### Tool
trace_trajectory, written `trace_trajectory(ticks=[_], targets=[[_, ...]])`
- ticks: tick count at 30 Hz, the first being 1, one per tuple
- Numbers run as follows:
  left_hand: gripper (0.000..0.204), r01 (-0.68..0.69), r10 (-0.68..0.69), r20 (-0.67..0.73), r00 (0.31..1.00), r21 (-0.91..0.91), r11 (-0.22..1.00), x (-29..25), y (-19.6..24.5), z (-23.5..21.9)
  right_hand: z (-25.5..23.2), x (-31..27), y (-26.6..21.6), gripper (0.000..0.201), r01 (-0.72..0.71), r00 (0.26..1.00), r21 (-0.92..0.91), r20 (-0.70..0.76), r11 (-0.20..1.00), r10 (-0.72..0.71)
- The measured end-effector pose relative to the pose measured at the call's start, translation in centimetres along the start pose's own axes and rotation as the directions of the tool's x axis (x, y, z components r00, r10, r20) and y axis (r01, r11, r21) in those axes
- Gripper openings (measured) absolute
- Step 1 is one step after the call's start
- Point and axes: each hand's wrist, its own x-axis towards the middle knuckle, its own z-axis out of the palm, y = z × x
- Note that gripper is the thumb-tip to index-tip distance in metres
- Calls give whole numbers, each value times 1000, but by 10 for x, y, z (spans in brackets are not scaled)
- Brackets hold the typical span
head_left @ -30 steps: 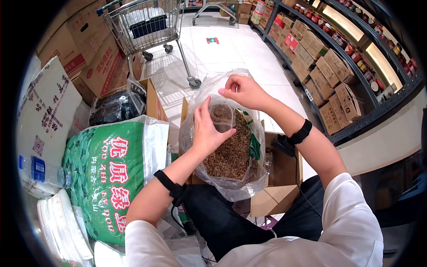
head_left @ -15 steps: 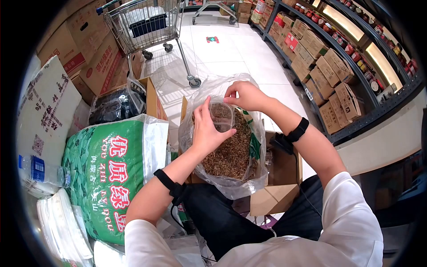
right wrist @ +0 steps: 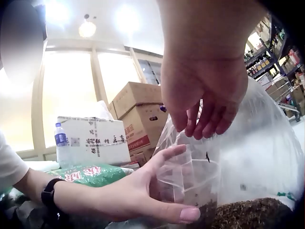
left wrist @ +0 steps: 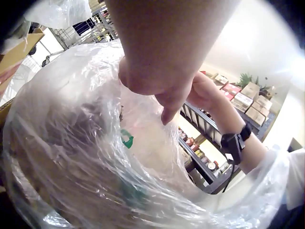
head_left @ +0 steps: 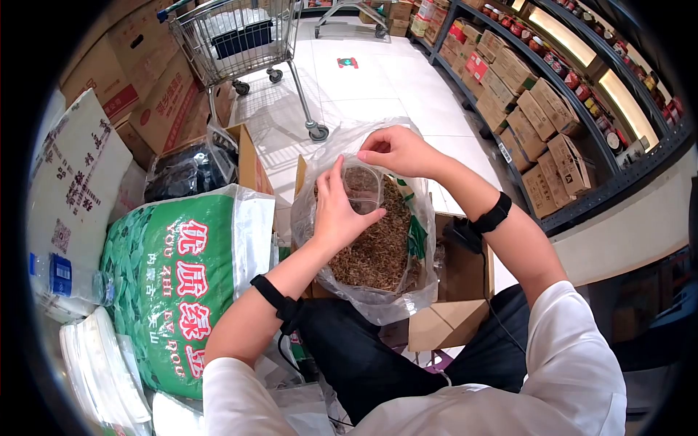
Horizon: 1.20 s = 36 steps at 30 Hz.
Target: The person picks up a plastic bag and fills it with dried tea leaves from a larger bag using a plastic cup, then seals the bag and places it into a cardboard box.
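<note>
My left hand (head_left: 339, 214) grips a clear plastic tub (right wrist: 188, 176), thumb on the near side and fingers round the far side. Some brown dried plant shreds show inside it. The tub is held within the mouth of a clear plastic bag (head_left: 392, 309) that contains loose brown shreds (head_left: 374, 258). Just above the tub's rim, my right hand (head_left: 401, 151) points down with fingertips and thumb bunched, pinching dried shreds. One dark shred (right wrist: 208, 157) hangs in the air below those fingers. Plastic film covers much of the left wrist view.
The bag stands in an open cardboard box (head_left: 462, 280) between the knees. On the left lie a full green sack (head_left: 163, 291), a white foam box (head_left: 83, 174) and a plastic bottle (head_left: 69, 278). A shopping cart (head_left: 240, 54) stands ahead; shelving (head_left: 574, 171) lines the right.
My right hand dipped to the tub's rim, then rose slightly, its fingers shifting. My left hand and the tub have stayed nearly still.
</note>
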Motion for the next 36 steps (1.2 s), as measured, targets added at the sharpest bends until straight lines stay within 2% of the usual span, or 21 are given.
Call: trace_trajectory(ticks=[3, 5, 6, 8, 12, 14, 15, 17, 20, 21, 23, 24, 26, 27, 28, 30, 32, 33, 34, 35, 36], targets=[[120, 11, -11, 5, 1000, 0, 1000, 0, 0, 0, -2, -5, -1, 28, -43, 999, 54, 9, 998, 43], [120, -2, 3, -18, 1000, 26, 1000, 0, 0, 1, -4, -9, -7, 26, -100, 995, -121, 1, 988, 101], [120, -2, 3, -18, 1000, 25, 1000, 0, 0, 1, -4, -10, -10, 26, -100, 995, -121, 1, 988, 101], [120, 9, -8, -28, 1000, 38, 999, 0, -1, 1, -5, -15, -19, 30, -218, 976, -244, -35, 945, 216], [120, 30, -29, -6, 1000, 24, 999, 1, 0, 0, -2, -22, -15, 30, -186, 978, -260, 47, 948, 204], [120, 18, -17, -26, 1000, 40, 999, 1, -1, 1, -2, -21, -8, 27, -47, 994, -180, 92, 983, 64], [120, 20, -19, -26, 999, 41, 999, 1, -1, 1, -3, -19, -6, 27, -47, 994, -179, 94, 983, 64], [120, 6, -5, -28, 1000, 47, 999, 0, -1, 1, -5, -17, -10, 23, -61, 998, -122, -31, 991, 57], [120, 9, -7, -24, 1000, 47, 999, -1, 1, 1, -2, -15, -19, 19, -15, 998, -58, -65, 998, 11], [120, 8, -7, -22, 1000, 47, 999, -1, 1, 2, -1, -15, -23, 19, -17, 998, -58, -66, 998, 13], [120, 13, -12, -26, 1000, 24, 1000, 0, 0, 1, 0, -15, -30, 17, -145, 988, 99, 60, 985, 139], [120, 17, -17, -23, 1000, 24, 1000, 1, 0, 1, 2, -13, -25, 17, -148, 988, 101, 63, 984, 143], [119, 16, -16, -39, 999, 15, 1000, 2, -1, 0, 9, -6, -6, 17, -68, 987, 59, -144, 996, 76], [119, 24, -24, -34, 999, 15, 1000, 3, -3, 0, 12, -6, 3, 22, -74, 972, 30, -223, 997, 79], [118, 7, -6, -67, 998, 21, 1000, 4, -4, 0, 14, -8, 1, 22, -78, 972, 35, -217, 996, 84], [117, -2, 4, -85, 996, 24, 1000, 8, -7, 0, 16, -16, -3, 32, -268, 922, -22, -298, 963, 249], [114, 16, -14, -148, 989, 7, 1000, 12, -6, -4, 25, -20, 17, 31, -288, 923, -13, -271, 957, 274], [112, 38, -37, -163, 986, 3, 999, 13, -5, -7, 29, -22, 22, 29, -422, 902, 28, -87, 906, 423], [112, 46, -46, -156, 987, -3, 999, 14, -8, -4, 33, -24, 27, 27, -550, 833, 43, 101, 834, 544], [110, 4, -2, -206, 978, 9, 1000, 15, -10, -3, 44, -24, 34, 29, -580, 791, -33, 216, 814, 572], [107, -39, 45, -259, 965, 27, 999, 14, -12, -3, 57, -28, 40, 33, -529, 759, -245, 291, 813, 582]])
